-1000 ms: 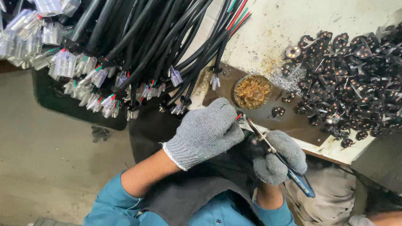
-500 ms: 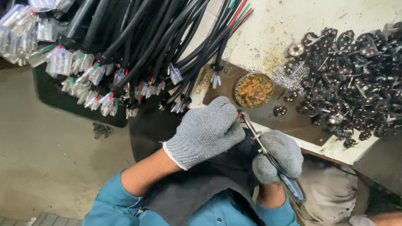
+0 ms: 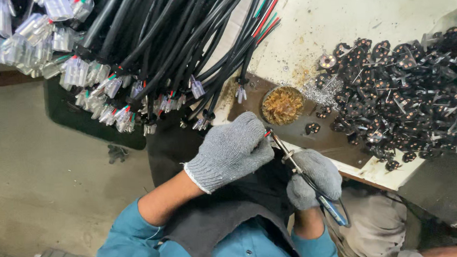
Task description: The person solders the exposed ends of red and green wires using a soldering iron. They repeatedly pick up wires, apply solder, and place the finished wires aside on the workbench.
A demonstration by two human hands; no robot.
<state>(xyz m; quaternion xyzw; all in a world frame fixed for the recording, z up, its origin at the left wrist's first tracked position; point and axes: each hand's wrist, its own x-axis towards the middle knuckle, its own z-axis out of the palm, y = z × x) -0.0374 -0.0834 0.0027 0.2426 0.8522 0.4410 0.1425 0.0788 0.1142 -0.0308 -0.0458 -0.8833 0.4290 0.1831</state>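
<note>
Soldering work sits between our two grey knit-gloved hands. Our left hand [image 3: 232, 150] is closed over the stripped red and green wire ends [image 3: 266, 133]; our right hand [image 3: 313, 179] is wrapped around the blue-handled soldering iron [image 3: 304, 175], its tip touching those wire ends. We judge it best to keep the tip steady and brief on the joint, wrists braced. Nearby sit a round brass-wool tip cleaner [image 3: 282, 105], a heap of small black round plug parts [image 3: 412, 101] and hanging black cables with clear plastic connectors [image 3: 99, 83]. We see no labels or signs.
</note>
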